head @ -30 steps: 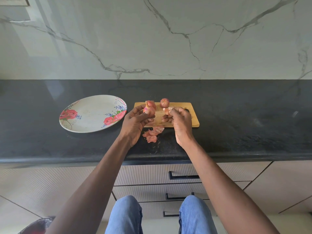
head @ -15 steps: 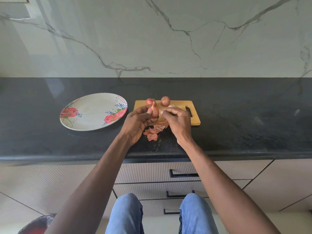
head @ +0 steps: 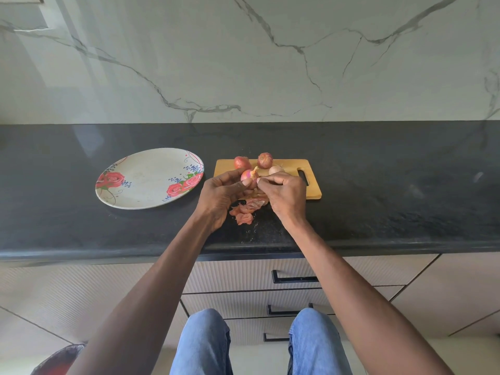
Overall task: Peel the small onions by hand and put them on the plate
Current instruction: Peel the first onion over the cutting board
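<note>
Our left hand [head: 219, 196] gripped a half-peeled onion [head: 249, 176] over the cutting board's [head: 290, 166] near-left corner, our right hand [head: 285, 192] pinched its skin, peels [head: 244, 212] just below the board, flowered plate [head: 130, 196] left of it

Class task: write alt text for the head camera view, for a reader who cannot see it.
Two hands peel a small onion above a black counter: left hand holds it, right hand pinches its skin. Three onions wait on a board; peels lie below, plate left.
</note>
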